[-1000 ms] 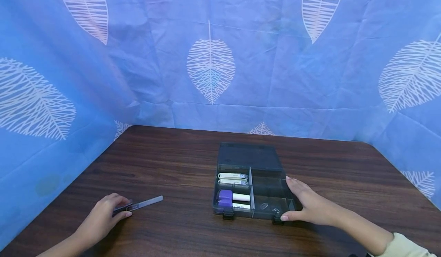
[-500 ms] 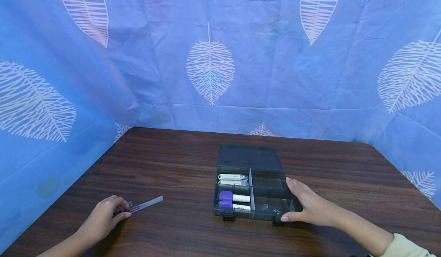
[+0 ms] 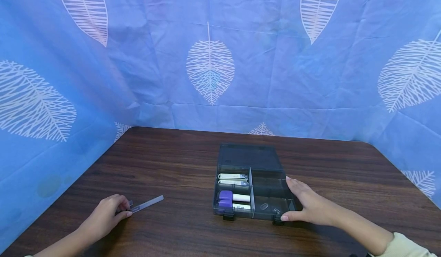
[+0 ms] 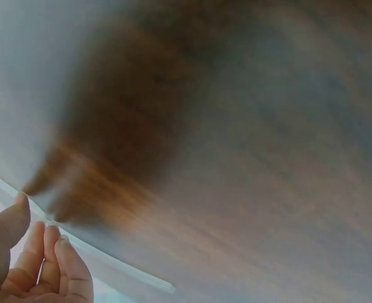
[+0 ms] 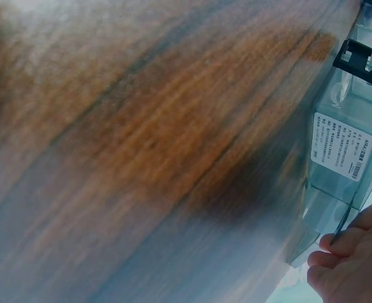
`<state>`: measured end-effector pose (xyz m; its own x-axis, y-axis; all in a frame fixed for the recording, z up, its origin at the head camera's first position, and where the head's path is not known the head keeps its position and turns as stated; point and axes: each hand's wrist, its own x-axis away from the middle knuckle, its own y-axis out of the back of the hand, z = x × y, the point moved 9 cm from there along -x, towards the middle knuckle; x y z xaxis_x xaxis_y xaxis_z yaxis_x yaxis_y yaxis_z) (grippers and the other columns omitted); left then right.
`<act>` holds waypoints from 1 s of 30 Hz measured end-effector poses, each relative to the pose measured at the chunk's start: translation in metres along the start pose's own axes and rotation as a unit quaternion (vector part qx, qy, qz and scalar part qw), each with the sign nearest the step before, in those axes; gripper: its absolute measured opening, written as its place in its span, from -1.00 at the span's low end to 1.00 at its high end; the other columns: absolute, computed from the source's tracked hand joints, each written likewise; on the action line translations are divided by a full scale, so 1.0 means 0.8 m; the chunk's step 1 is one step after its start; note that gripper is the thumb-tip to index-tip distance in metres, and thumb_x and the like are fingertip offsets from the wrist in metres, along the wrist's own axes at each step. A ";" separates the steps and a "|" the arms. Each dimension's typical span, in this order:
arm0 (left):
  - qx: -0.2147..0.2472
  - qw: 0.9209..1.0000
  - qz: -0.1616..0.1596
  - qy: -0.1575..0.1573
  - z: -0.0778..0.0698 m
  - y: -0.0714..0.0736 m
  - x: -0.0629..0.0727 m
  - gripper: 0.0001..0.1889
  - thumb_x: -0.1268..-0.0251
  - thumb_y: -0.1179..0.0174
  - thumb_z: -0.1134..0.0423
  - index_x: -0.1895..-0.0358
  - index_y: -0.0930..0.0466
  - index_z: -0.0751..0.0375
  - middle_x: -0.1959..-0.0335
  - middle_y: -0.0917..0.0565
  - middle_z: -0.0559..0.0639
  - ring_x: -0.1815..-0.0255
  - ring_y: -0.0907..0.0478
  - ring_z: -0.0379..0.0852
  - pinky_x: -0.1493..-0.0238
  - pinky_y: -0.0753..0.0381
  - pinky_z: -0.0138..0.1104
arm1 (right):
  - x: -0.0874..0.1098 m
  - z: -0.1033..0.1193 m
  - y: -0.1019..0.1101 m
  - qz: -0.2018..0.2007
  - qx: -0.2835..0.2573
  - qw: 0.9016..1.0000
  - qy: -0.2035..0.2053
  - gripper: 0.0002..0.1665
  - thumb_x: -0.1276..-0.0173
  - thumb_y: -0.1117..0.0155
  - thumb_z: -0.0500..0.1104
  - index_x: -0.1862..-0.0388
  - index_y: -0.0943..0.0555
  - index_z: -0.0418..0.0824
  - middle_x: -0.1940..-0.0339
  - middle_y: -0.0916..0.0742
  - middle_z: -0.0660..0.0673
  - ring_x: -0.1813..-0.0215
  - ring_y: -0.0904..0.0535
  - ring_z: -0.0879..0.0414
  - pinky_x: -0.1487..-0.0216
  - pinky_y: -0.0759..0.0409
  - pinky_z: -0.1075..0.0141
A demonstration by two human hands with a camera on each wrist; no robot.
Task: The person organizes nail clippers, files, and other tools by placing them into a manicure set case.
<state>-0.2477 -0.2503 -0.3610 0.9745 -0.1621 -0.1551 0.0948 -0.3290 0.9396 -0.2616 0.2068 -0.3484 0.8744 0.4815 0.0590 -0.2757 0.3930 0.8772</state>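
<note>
My left hand [image 3: 105, 217] pinches one end of a slim translucent strip [image 3: 148, 203], which has a dark part at the fingers, low over the table's left side. In the left wrist view the strip [image 4: 120, 262] runs past my thumb and fingers. My right hand [image 3: 308, 203] grips the right side of a dark see-through divided box [image 3: 267, 188], thumb at the front corner by a latch. Its lid [image 3: 246, 155] lies back. Two nail clippers [image 3: 232, 176] fill the back left compartment, and two purple-and-white pieces [image 3: 241, 198] the front left.
The brown wood-grain table [image 3: 179, 153] meets a blue leaf-print cloth [image 3: 262, 58] at the back and sides. Black latches [image 3: 228, 215] stick out at the box's front. A white printed label [image 5: 342, 146] shows on the box in the right wrist view.
The strip has turned slightly in my left fingers, and its dark part is now more hidden. My right hand and the box stay in place.
</note>
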 end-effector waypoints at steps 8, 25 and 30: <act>0.017 1.000 0.011 0.007 0.000 -0.004 0.000 -0.84 0.03 -0.35 0.37 0.46 -0.52 0.21 0.50 -0.48 -0.09 0.51 -0.38 -0.34 0.50 -0.44 -0.46 | -0.001 0.004 0.002 -0.003 0.003 1.000 0.005 0.25 -0.11 -0.29 0.26 -0.41 0.06 -0.52 -0.42 -0.08 -0.52 -0.40 0.06 -0.48 -0.20 -0.11 -0.36; 0.024 0.999 -0.007 -0.025 -0.015 0.003 -0.002 -0.85 -0.02 -0.30 0.44 0.47 -0.50 0.20 0.52 -0.51 -0.11 0.54 -0.39 -0.39 0.53 -0.45 -0.48 | 0.001 0.002 0.002 0.001 -0.005 1.000 0.002 0.25 -0.12 -0.28 0.27 -0.41 0.07 -0.52 -0.42 -0.08 -0.52 -0.40 0.07 -0.49 -0.20 -0.10 -0.37; 0.024 0.999 -0.017 -0.035 -0.019 0.006 -0.001 -0.90 -0.02 -0.30 0.43 0.46 -0.56 0.21 0.51 -0.51 -0.11 0.54 -0.35 -0.41 0.54 -0.43 -0.47 | 0.001 0.003 0.002 0.001 -0.005 1.000 0.003 0.24 -0.12 -0.28 0.26 -0.41 0.07 -0.53 -0.42 -0.08 -0.53 -0.39 0.07 -0.49 -0.20 -0.09 -0.37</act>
<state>-0.2447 -0.2377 -0.3522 0.9538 -0.2146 -0.2103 0.1168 -0.3799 0.9176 -0.2603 0.2060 -0.3463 0.8719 0.4863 0.0575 -0.2809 0.4005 0.8722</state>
